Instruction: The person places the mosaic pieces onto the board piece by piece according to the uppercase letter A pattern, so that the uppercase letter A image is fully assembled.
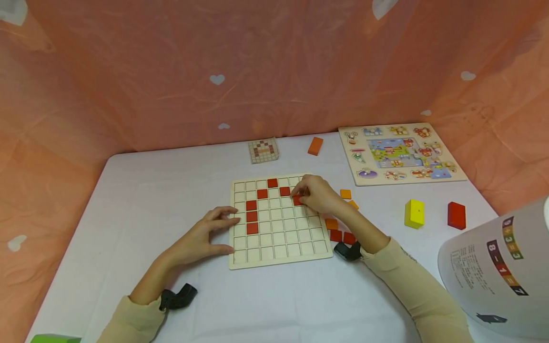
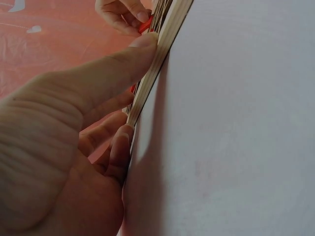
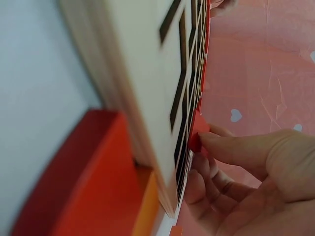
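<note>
A wooden grid board [image 1: 279, 238] lies on the white table with several red square tiles [image 1: 251, 216] in its cells, forming an arch-like line. At the board's right side my right hand [image 1: 317, 193] pinches a red tile [image 3: 198, 135] between thumb and fingers. That tile is tilted at a cell in the right wrist view. My left hand [image 1: 199, 236] rests against the board's left edge, thumb and fingertips spread along it, also seen in the left wrist view with the thumb [image 2: 142, 46] on the wooden edge.
Loose red tiles [image 1: 336, 236] and orange tiles [image 1: 331, 224] lie right of the board. Behind it are a small pattern card [image 1: 263, 150] and an orange block [image 1: 315, 146]. A picture puzzle [image 1: 360, 180], yellow block [image 1: 414, 213], red block [image 1: 456, 215] and white bucket [image 1: 463, 286] stand right.
</note>
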The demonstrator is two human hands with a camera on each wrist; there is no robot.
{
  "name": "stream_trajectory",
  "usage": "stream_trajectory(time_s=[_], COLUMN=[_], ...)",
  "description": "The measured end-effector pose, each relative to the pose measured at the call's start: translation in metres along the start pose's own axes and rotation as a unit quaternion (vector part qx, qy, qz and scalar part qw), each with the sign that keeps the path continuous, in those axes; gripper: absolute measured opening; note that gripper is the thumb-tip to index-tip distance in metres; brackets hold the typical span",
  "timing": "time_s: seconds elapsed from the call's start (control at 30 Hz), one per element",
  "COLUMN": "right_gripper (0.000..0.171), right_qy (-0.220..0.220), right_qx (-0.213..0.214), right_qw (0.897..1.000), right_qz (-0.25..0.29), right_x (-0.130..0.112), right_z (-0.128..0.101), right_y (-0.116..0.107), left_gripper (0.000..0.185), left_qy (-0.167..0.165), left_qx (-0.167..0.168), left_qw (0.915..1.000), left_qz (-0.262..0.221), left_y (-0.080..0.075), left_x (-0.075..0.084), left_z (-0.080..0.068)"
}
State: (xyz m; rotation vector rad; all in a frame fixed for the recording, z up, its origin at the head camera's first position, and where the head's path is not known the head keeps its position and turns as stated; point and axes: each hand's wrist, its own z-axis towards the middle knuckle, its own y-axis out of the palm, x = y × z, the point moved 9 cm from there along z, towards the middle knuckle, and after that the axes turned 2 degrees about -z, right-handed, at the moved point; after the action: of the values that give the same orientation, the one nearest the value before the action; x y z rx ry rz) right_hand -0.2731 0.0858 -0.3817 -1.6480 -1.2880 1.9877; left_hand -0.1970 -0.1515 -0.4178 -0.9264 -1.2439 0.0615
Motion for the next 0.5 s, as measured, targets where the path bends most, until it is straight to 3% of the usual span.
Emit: stream_trajectory(time_s=[0.27, 0.5], right_gripper=[0.016, 0.015], right_qy=[-0.003, -0.012], right_qx=[0.018, 0.006], right_qw=[1.000, 0.999], right_qz=[0.021, 0.050], right_x=[0.001, 0.013], right_z=[-0.007, -0.046], right_y=[-0.006, -0.021], left_gripper=[0.069, 0.069], left_qy=[-0.004, -0.002], left_qx=[-0.001, -0.004], left_qw=[1.0000, 1.0000], left_qz=[-0.003, -0.003], left_y=[-0.001, 0.000], left_x=[-0.001, 0.000], left_z=[-0.001, 0.000])
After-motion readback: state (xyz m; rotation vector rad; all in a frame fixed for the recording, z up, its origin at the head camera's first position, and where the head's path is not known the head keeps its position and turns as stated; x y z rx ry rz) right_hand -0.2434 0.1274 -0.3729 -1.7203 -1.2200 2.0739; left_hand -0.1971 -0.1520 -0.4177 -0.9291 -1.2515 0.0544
